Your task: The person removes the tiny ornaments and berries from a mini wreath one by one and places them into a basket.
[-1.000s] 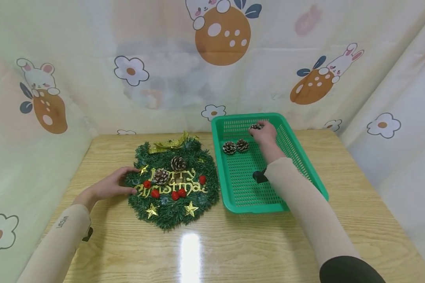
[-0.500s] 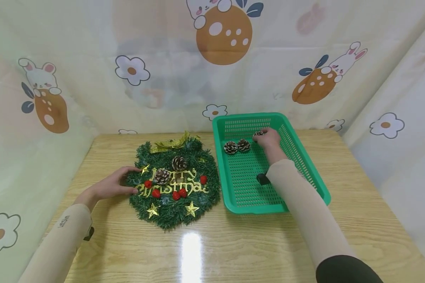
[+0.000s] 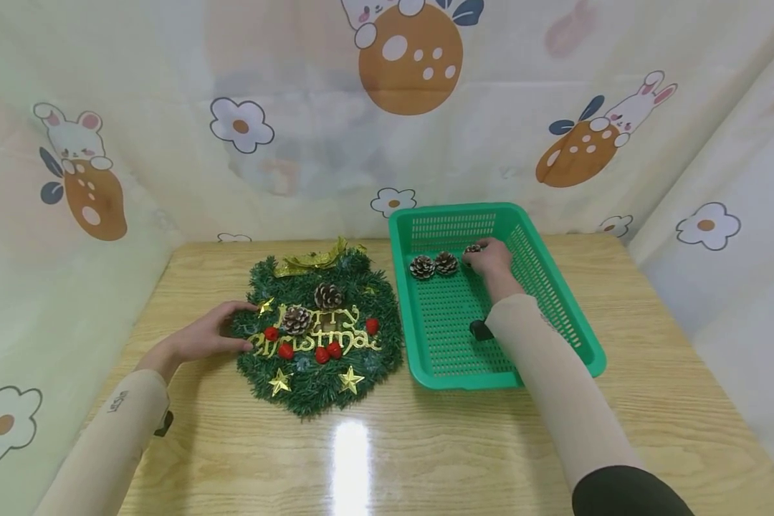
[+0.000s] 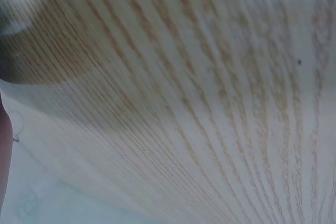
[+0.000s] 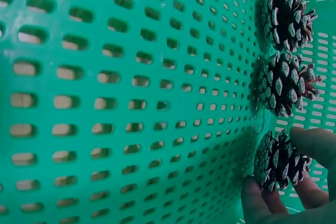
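Note:
Inside the green basket (image 3: 451, 378), my right hand (image 3: 493, 261) grips a pinecone (image 5: 278, 161) between thumb and fingers, low near the basket floor. Two other pinecones, one on the left (image 3: 422, 267) and one in the middle (image 3: 446, 263), sit side by side just left of it. My left hand (image 3: 209, 333) touches the left edge of a green Christmas wreath (image 3: 316, 401), thumb and fingers spread apart. Gold "Merry Christmas" lettering (image 3: 335, 340), gold stars, red berries and two pinecones decorate the wreath. Only table and a sliver of skin show in the left wrist view.
Wreath and basket stand next to each other on a wooden table (image 3: 264, 459). A curtain (image 3: 322, 179) printed with rabbits and flowers hangs behind and at both sides. A gold ribbon (image 3: 309, 261) lies along the wreath's top.
My right hand has lowered the pinecone from near the basket's back wall toward its floor, beside the other two. The left hand stays at the wreath's edge.

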Demonstrator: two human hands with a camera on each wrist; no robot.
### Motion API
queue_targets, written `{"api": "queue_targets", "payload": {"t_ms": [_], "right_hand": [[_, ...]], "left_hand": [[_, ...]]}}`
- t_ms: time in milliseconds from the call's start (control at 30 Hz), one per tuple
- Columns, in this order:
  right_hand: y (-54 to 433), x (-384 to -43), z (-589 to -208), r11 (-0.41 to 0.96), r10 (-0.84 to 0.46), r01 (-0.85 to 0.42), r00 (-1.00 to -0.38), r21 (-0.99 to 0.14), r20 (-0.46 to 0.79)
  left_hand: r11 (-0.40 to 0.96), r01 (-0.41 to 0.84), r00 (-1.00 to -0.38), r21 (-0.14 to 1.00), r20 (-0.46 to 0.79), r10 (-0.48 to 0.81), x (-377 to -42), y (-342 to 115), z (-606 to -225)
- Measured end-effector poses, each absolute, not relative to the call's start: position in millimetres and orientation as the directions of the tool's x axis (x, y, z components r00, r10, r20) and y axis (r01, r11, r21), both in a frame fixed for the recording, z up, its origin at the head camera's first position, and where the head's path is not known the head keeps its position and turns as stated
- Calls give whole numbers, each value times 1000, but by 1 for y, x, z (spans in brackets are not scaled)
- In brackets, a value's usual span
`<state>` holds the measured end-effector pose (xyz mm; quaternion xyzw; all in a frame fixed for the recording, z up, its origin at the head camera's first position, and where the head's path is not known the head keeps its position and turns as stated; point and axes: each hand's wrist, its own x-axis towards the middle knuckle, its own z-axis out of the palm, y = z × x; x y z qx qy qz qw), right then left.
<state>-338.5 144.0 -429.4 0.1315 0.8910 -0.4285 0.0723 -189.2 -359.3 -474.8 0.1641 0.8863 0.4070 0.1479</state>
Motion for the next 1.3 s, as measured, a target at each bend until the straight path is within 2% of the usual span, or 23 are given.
{"api": "queue_targets", "payload": {"t_ms": [400,967,1300], "right_hand": [[146,-342,-433,608,119,268,-961,-747,-248],[152,-343,-436,604,129,275,-960,-748,-249],[153,-346,-430,651,108,244,-967,-719,-230]], "left_hand": [[630,165,-912,759,-126,391,-185,-361,-473],[644,187,-910,742,-116,397,-192,-360,-472],[635,171,-911,754,-125,394,-191,-358,-470]]}}
